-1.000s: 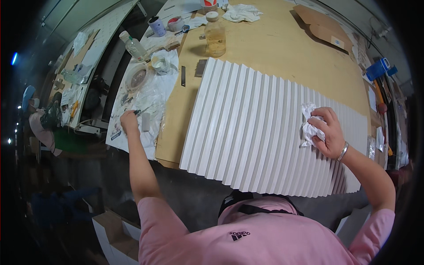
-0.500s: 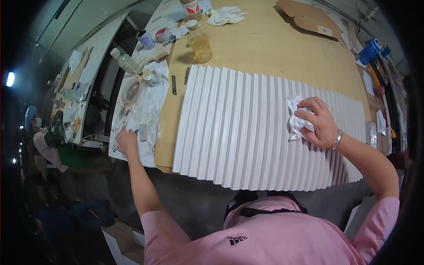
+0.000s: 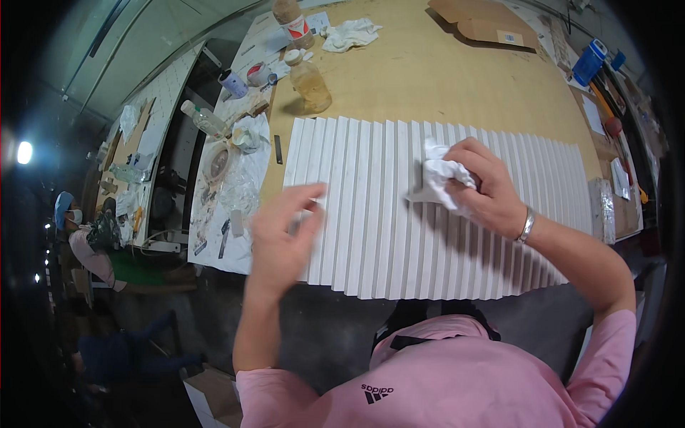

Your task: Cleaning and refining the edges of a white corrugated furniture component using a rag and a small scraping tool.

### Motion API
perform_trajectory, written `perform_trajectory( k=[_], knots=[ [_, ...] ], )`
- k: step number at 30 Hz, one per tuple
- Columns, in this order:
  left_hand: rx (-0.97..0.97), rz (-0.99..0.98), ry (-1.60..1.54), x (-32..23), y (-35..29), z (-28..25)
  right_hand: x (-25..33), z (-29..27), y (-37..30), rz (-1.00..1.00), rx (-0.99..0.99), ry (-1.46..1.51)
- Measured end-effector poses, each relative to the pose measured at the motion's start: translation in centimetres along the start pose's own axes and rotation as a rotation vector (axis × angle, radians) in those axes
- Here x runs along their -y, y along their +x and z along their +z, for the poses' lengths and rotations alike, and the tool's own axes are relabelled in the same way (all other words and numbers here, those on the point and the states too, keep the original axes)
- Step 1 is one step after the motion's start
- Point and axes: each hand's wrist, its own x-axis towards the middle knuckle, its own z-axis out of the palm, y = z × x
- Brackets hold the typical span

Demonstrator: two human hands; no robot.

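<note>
A white ridged panel (image 3: 371, 235), made of many narrow parallel slats, lies across the near part of the table. My right hand (image 3: 489, 189) is closed on a crumpled white cloth (image 3: 444, 178) and holds it over the middle of the panel. Over the panel's left edge is my left hand (image 3: 282, 228), blurred by motion. Its fingers are bent forward with the thumb apart from them, and I see nothing held there.
On the tan table (image 3: 399, 71) stand a bottle of yellowish liquid (image 3: 310, 85) and a larger bottle (image 3: 292, 25), near a crumpled white cloth. Cardboard (image 3: 485, 25) lies at the back right. Plastic sheeting (image 3: 239, 189), a jar and tools crowd the left side. Farther left is another person (image 3: 89, 246).
My left hand has come up and right from the cluttered left side to the panel's left edge. My right hand has moved left with the cloth and appears lifted.
</note>
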Motion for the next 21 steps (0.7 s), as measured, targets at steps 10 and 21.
perform_trajectory(
  k=[10,21],
  knots=[
    [0.006,-0.018,-0.022,-2.0,-3.7,2.3,0.5,0.0,0.9,-0.115,-0.019,-0.096],
    [-0.672,-0.703,-0.089,9.8,-12.7,-6.2,-4.7,-1.2,0.4,-0.217,0.060,-0.509]
  ],
)
